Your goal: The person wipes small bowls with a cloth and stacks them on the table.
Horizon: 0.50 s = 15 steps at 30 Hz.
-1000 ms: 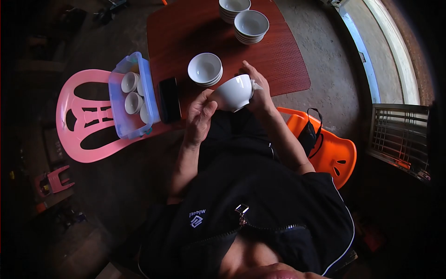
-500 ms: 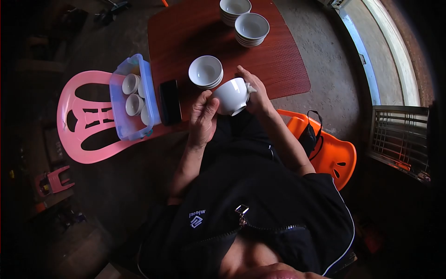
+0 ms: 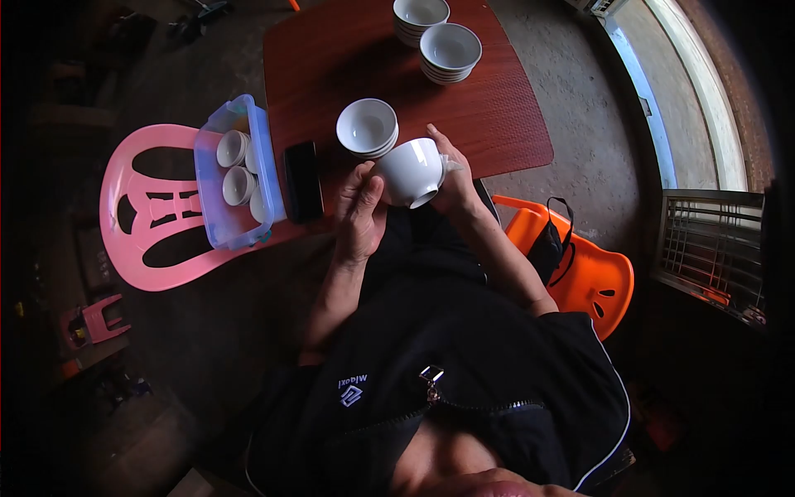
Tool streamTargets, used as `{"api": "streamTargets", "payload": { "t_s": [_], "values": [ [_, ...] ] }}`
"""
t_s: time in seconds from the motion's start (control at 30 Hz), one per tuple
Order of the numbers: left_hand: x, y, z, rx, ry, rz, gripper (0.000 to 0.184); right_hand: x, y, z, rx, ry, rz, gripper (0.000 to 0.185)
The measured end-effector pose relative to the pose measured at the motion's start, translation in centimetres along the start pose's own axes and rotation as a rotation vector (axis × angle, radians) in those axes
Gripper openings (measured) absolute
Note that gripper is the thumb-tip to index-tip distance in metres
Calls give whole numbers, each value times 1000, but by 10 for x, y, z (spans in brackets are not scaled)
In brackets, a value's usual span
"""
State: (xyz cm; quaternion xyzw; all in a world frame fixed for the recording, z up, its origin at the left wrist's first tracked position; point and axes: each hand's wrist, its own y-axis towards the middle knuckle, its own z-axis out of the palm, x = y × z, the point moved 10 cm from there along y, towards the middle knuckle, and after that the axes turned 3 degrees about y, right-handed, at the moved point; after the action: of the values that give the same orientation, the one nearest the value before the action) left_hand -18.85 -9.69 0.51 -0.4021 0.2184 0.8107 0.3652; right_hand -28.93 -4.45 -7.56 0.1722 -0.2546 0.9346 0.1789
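Note:
A white bowl (image 3: 410,171) is tilted on its side between my hands, in front of the table's near edge. My left hand (image 3: 361,214) grips its left side, thumb on the outer wall. At its right side my right hand (image 3: 457,176) presses a crumpled white tissue or cloth (image 3: 450,165) against the bowl; some of those fingers are hidden. Just beyond the held bowl, a short stack of white bowls (image 3: 367,127) stands on the red-brown table (image 3: 331,58). Farther back are two taller stacks, one (image 3: 450,51) nearer and one (image 3: 420,18) behind it.
A black phone-like object (image 3: 303,182) lies at the table's left edge. Left of it, a blue translucent bin (image 3: 267,170) with several small white bowls rests on a pink chair (image 3: 124,240). An orange chair (image 3: 604,273) holding a black bag (image 3: 548,251) stands at the right.
The held bowl has tipped so its foot shows more, and it sits slightly lower. My right hand and the white tissue or cloth have shifted slightly down along its side.

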Motion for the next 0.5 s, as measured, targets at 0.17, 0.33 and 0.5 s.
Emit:
{"api": "streamTargets", "payload": {
  "t_s": [0.17, 0.33, 0.5],
  "values": [
    [2, 2, 1, 178, 377, -140, 20, 60, -3, 45, 182, -752, -336, 47],
    [-5, -1, 26, 195, 663, -34, 15, 49, -54, 123, 489, -1686, -1071, 35],
    [2, -4, 9, 42, 347, -43, 14, 34, 31, -6, 141, -602, -355, 34]
  ]
}}
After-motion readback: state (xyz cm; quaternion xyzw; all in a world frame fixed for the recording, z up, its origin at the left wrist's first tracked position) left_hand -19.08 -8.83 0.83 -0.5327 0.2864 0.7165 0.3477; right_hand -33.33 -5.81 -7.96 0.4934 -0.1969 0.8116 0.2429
